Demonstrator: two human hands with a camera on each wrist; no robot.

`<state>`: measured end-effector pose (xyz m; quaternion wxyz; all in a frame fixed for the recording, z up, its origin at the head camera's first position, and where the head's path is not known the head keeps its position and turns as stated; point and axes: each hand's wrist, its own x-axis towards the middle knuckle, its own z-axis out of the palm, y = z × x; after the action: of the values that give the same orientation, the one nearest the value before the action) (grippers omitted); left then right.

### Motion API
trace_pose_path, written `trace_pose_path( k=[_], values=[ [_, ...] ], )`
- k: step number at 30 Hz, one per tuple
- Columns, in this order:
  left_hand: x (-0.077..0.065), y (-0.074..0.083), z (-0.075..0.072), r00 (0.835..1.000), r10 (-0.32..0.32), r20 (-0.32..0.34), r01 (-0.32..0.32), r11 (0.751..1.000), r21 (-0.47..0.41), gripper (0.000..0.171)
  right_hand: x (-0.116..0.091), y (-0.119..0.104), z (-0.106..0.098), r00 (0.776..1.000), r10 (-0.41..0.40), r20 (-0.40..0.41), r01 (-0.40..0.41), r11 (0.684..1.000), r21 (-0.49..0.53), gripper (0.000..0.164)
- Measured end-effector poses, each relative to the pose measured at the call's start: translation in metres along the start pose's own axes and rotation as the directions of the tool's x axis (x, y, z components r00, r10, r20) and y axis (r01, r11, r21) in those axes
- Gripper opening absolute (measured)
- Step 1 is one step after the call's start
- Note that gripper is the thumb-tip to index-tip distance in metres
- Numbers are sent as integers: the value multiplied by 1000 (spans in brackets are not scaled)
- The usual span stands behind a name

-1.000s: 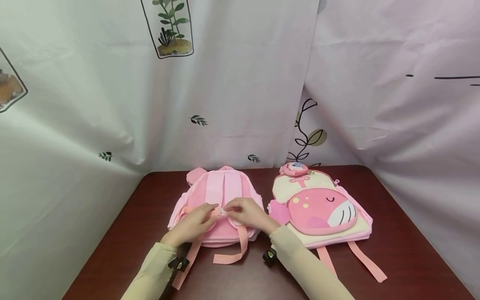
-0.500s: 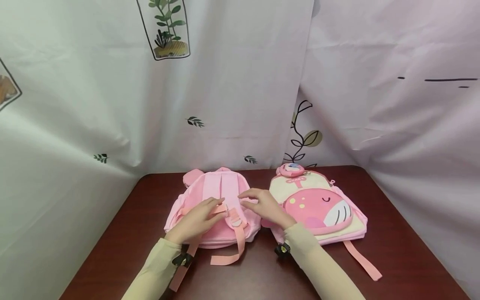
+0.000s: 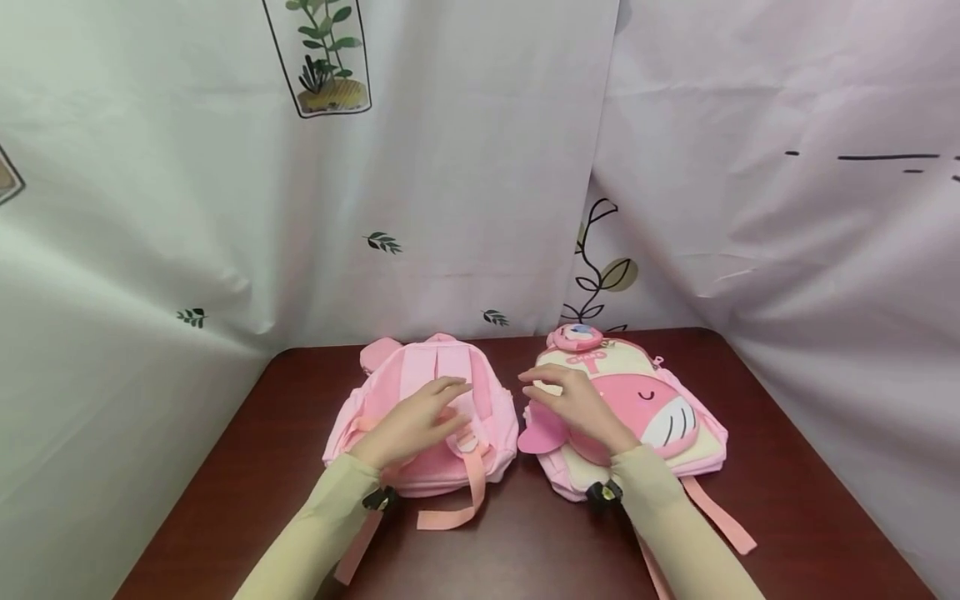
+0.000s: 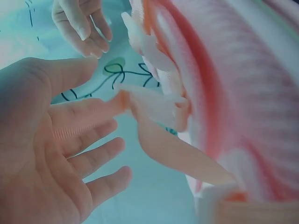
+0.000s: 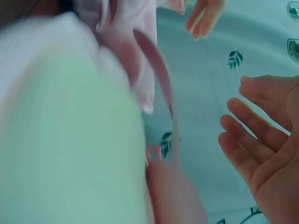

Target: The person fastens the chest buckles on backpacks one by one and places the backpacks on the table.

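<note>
A pink backpack [image 3: 416, 375] lies with its shoulder straps facing up at the left of the table. Over its lower part is my left hand [image 3: 412, 421], fingers extended. In the left wrist view, a peach webbing strap [image 4: 173, 156] with a pale clip overlaps the spread fingers of that hand [image 4: 51, 140]. My right hand [image 3: 581, 404] hovers above the left part of a cream and pink whale backpack [image 3: 637, 354], holding nothing. The right wrist view has this hand [image 5: 271, 144] with relaxed, parted fingers, apart from the blurred bag.
Both bags stand on a dark red-brown table [image 3: 525, 550]. A loose peach strap end [image 3: 446, 518] lies in front of the left bag, another strap [image 3: 720, 517] in front of the right one. A printed white curtain [image 3: 480, 167] hangs behind.
My right hand has let go at the pink backpack's strap clip and moved right, over the whale backpack. My left hand has loosened its fingers and stayed over the pink backpack.
</note>
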<state>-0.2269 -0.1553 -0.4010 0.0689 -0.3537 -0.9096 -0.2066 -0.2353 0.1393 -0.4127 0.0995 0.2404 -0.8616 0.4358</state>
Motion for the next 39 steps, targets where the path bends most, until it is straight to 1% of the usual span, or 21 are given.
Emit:
trace_pose_path(
  k=[4,7,11,14,17,22,25,30,33,35,37,39],
  values=[
    [12,2,-5,1000,24,7,-25,999,32,53,-7,4,-12,999,-32,-7,31,998,-48,25],
    [21,4,-7,999,31,25,-32,998,49,52,-14,6,-21,1000,-22,-12,21,997,-74,26],
    [36,10,-5,997,49,62,-52,997,53,53,-25,11,-32,1000,-2,-12,1,994,-105,29],
    [46,17,-1,994,76,75,-80,995,52,53,-32,14,-39,1000,4,-13,-5,992,-127,30],
    [55,23,6,989,119,85,-127,988,86,53,-40,17,-44,1000,6,-12,-8,989,-146,30],
    [67,32,18,976,187,108,-202,967,154,55,-53,22,-49,1000,-12,2,12,986,-166,34],
    [74,37,25,972,198,122,-218,960,175,57,-60,24,-50,1000,-26,16,28,985,-172,38],
    [86,42,40,965,194,177,-227,954,194,61,-71,26,-46,999,-41,35,47,978,-202,45],
    [92,46,51,952,205,227,-251,947,199,63,-78,25,-43,998,-50,43,59,970,-237,46],
    [95,48,57,940,221,258,-276,939,203,63,-82,24,-41,997,-51,51,62,965,-256,48],
    [97,51,62,928,232,292,-297,933,203,63,-84,22,-39,996,-57,62,71,961,-266,49],
    [98,53,64,921,230,313,-302,931,206,63,-86,21,-37,995,-56,79,75,959,-274,51]
  ],
)
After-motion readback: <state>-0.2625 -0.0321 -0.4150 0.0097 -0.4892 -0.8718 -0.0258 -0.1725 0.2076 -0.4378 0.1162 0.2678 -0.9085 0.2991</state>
